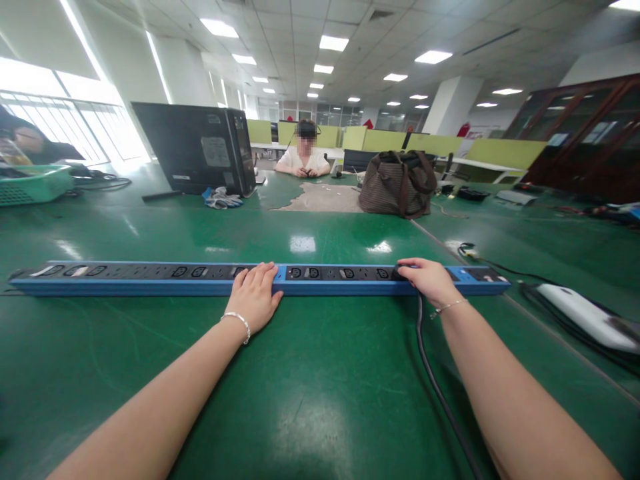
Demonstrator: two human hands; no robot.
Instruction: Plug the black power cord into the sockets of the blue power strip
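A long blue power strip (165,287) with a black socket face lies across the green table. My left hand (255,293) rests flat over its middle, fingers spread on the top and thumb at the front edge. Near the strip's right part, my right hand (425,280) is closed around a black plug (399,272) at the sockets. My fingers partly hide the plug, so how deep it sits cannot be seen. From under that hand a thick black cable (434,380) runs down toward the table's near edge.
On the green table (320,380) stand a black computer case (193,147), gloves (221,198), a green basket (37,185) and a brown bag (397,183). A white device (585,317) with black cable lies at right. A person (304,157) sits opposite; another is at far left.
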